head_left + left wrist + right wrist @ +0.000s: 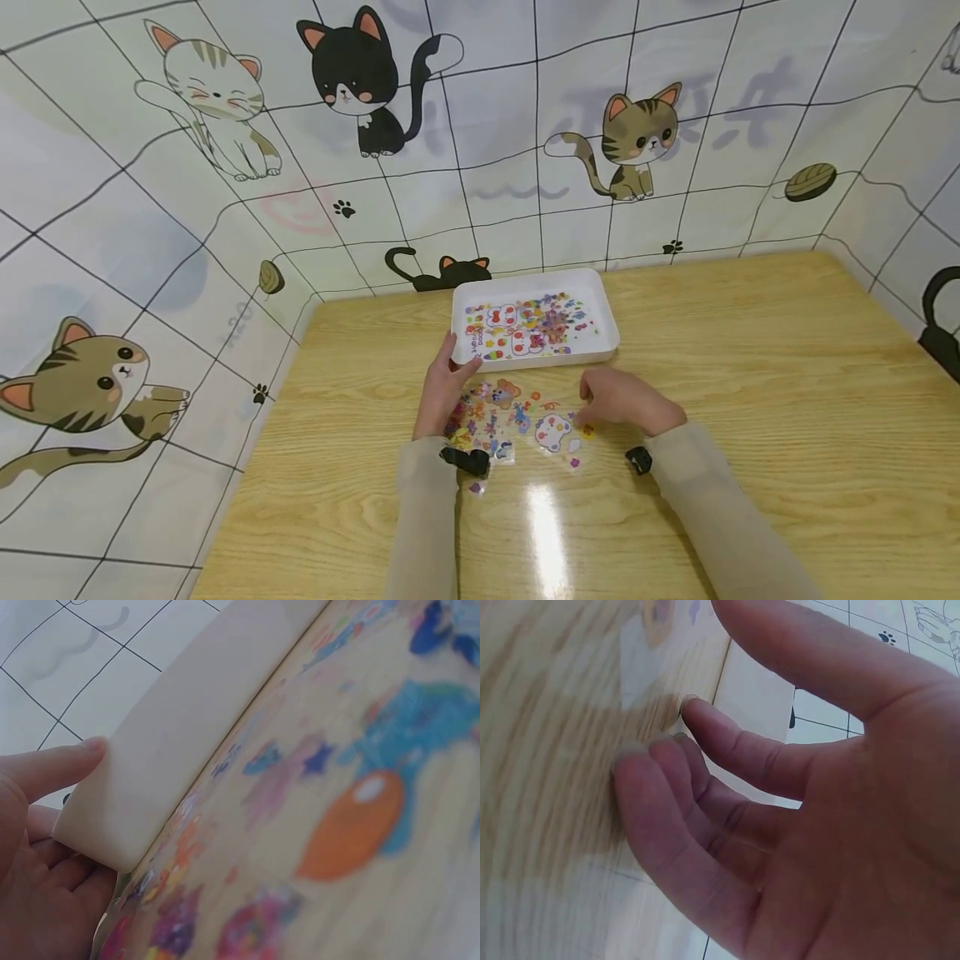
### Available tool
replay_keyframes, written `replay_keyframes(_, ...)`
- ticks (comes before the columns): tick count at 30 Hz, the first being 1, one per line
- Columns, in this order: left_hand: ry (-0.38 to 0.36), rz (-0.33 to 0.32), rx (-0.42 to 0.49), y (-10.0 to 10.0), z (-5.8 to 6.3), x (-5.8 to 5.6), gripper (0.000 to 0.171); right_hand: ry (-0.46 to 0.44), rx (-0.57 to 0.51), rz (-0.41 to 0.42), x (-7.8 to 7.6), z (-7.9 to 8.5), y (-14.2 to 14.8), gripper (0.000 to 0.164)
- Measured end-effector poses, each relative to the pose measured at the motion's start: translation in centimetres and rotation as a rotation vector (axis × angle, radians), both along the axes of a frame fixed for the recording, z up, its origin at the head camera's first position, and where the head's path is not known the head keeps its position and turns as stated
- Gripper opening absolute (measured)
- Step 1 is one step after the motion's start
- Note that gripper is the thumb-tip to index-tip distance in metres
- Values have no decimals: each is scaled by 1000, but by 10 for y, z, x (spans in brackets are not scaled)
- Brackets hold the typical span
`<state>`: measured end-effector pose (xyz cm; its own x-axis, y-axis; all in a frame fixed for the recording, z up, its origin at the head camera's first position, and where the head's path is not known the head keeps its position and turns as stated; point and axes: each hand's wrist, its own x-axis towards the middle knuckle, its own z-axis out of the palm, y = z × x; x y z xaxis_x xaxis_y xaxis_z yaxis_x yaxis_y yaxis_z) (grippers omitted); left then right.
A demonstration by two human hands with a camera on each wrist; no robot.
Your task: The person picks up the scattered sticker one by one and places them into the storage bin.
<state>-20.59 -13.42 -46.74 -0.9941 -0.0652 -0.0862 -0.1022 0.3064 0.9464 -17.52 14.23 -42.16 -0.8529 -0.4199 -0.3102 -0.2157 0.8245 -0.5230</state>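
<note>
My left hand point(441, 390) grips the near left corner of a white shallow tray point(536, 362), the thumb at its rim and the other fingers around the outside. Many small colourful stickers point(555, 321) lie in the tray. On the table before it are more loose stickers, among them a white animal-face sticker point(552, 432) and a brown bear sticker point(503, 392). My right hand point(626, 400) is at the right side of these, fingers bent and thumb apart, holding nothing. Its fingertips point(630, 761) are down at the wood, close to a clear sticker edge point(637, 667).
The wooden table point(750, 375) runs up to a wall hanging point(510, 150) with cartoon cats on a grid, which encloses the back and sides. A black wrist strap point(465, 460) is on the left wrist, another black device point(639, 460) on the right.
</note>
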Motion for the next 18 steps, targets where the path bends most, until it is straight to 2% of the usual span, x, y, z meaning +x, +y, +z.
replay_keyframes(4,24,-13,6,-1,0,0,72,17,19,35,2,0,-2,38)
replay_keyframes(10,41,-22,-4,-1,-3,0,75,10,45,14,13,3,-7,37)
replay_keyframes(14,25,-8,0,-2,-3,0,75,52,73,29,21,4,-13,38)
replay_keyframes(18,27,-16,0,-2,-2,0,75,84,91,8,25,5,-17,38)
